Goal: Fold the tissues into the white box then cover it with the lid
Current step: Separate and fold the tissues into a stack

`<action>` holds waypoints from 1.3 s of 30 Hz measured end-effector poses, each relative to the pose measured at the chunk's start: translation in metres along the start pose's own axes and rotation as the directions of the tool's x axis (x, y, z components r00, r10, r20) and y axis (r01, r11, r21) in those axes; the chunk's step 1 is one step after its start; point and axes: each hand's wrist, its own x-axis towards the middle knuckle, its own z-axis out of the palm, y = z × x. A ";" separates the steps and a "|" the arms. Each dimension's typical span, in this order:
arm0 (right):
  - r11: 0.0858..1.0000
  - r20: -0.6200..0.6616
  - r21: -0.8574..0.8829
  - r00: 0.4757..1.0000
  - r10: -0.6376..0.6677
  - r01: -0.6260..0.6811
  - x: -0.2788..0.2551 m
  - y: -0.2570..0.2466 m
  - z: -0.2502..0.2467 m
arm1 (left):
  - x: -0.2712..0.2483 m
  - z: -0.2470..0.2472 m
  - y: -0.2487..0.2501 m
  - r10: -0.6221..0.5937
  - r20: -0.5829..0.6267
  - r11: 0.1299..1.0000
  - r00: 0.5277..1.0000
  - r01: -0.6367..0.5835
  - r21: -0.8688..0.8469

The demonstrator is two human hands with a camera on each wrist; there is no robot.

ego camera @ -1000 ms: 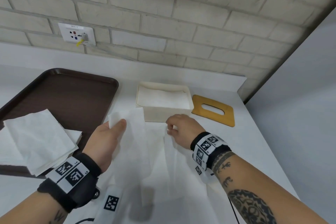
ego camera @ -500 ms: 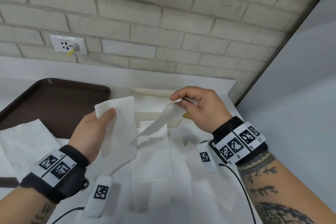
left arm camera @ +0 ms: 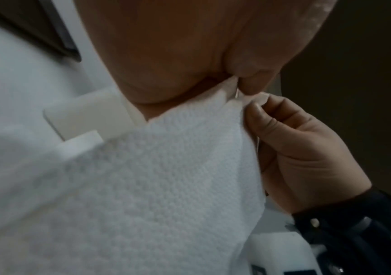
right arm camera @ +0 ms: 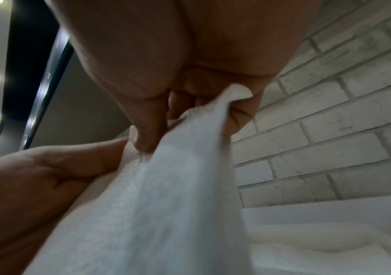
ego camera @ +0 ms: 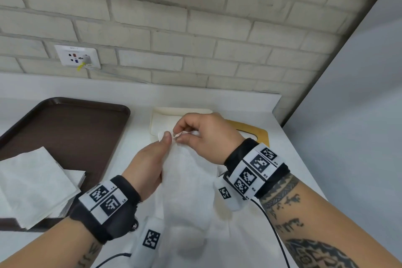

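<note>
A white tissue hangs folded between both hands in front of the white box. My left hand pinches its top corner with the thumb on top. My right hand pinches the matching corner right beside it, so the two corners meet. In the left wrist view the embossed tissue drapes down with my right hand at its upper edge. The right wrist view shows the tissue gripped between the fingers. The wooden lid with a slot lies flat right of the box, partly hidden by my right hand.
A brown tray lies at the left, with a stack of unfolded tissues over its near corner. A brick wall with a socket runs behind. The counter's right edge is close to the lid.
Both hands lifted the tissue off the counter. The right hand carried its corner leftward to meet the left hand's corner, folding the sheet in half.
</note>
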 end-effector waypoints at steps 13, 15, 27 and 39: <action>0.995 0.014 0.039 0.996 0.091 -0.092 0.006 0.007 0.003 | 0.005 0.005 -0.009 0.037 0.169 0.988 0.985 -0.062 0.143; 0.995 0.011 0.017 0.995 0.102 -0.103 0.007 0.008 0.003 | 0.004 0.006 -0.008 0.066 0.175 0.982 0.982 -0.095 0.165; 0.851 -0.082 0.387 0.907 0.414 -0.354 -0.022 0.044 0.028 | 0.006 0.000 -0.001 0.075 0.003 0.993 0.997 -0.075 -0.093; 0.829 -0.008 0.458 0.931 0.365 -0.321 -0.038 0.039 0.069 | 0.005 0.021 -0.002 0.048 -0.162 0.990 0.986 -0.069 -0.126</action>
